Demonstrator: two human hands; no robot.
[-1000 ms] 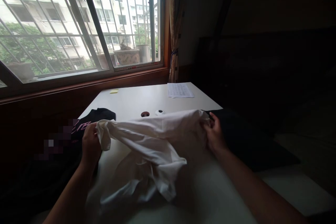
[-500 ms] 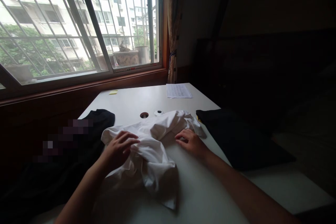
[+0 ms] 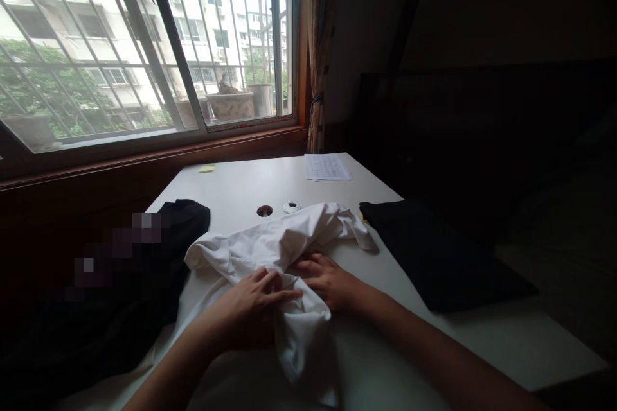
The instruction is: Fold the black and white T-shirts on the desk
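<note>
A crumpled white garment [image 3: 260,241] lies across the middle of the white table [image 3: 245,183], its near end hanging in folds toward me. My left hand [image 3: 263,302] is on the near part of the cloth, its fingers curled and pressed into the fabric. To the right of it, my right hand [image 3: 328,279] touches the cloth's right side with its fingers apart. The fingertips of both hands are partly hidden by folds.
A dark garment [image 3: 183,225] lies along the left edge of the table. Folded dark cloth [image 3: 434,250] sits at the right edge. Papers [image 3: 328,167], a yellow note [image 3: 207,168], a round hole [image 3: 265,211] and a small white ring [image 3: 292,207] are farther back.
My left hand has moved right and toward me, drawing the near part of the white cloth rightward. My right hand has moved left onto the cloth.
</note>
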